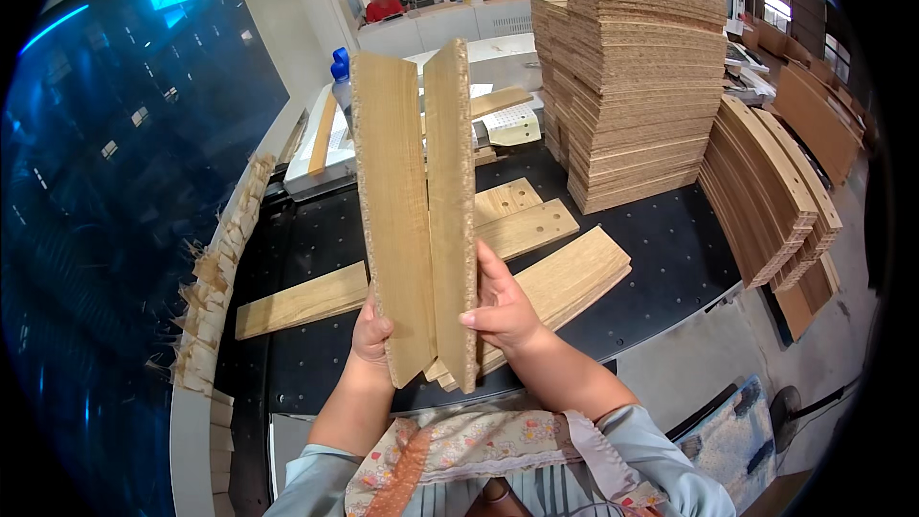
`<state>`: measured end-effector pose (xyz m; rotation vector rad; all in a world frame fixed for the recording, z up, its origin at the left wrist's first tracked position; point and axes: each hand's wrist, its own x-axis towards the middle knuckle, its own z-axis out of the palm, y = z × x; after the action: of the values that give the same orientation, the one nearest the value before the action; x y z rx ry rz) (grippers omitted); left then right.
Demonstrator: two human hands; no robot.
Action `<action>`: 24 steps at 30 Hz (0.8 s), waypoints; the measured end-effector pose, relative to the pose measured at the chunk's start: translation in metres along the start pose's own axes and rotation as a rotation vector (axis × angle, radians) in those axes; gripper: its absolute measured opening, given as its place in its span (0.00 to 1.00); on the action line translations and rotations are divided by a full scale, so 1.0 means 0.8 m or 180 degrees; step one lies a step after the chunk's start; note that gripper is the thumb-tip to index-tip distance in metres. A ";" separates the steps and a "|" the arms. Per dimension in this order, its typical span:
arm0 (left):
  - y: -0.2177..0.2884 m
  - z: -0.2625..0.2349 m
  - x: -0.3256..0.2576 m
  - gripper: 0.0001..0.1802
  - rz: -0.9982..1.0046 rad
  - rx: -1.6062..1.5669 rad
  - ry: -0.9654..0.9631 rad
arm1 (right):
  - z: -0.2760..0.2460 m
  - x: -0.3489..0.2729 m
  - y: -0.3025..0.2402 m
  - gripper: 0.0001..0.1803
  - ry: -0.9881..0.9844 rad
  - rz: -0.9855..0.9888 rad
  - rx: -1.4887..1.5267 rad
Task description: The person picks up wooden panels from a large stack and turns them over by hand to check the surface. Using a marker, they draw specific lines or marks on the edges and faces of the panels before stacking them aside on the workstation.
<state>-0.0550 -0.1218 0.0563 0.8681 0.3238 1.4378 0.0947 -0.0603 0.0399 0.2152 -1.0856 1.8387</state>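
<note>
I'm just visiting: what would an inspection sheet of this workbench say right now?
Surface: black perforated table, partly covered by boards.
Job's things: two upright wood-grain panels, left panel and right panel, held side by side.
Clutter: flat panels with drilled holes, a long strip, offcut slivers along the left edge.
Hands: left hand grips the left panel; right hand grips the right one, fingers wrapped round its edge.
Cables: nothing seen.
Surroundings: tall stack of chipboard, curved pieces, blue machine window, a person far off.

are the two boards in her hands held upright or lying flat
Upright. The two boards stand on end side by side, gripped near their lower ends by the left hand and right hand, above the black table.
</note>
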 end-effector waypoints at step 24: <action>-0.015 -0.009 -0.007 0.50 0.0546 0.1071 -0.0110 | 0.015 -0.003 0.018 0.48 -0.0136 -0.0637 -0.2314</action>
<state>-0.0517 -0.1234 0.0416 1.2157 0.4838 1.5492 0.0809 -0.0731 0.0371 -0.0675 -1.6210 1.1735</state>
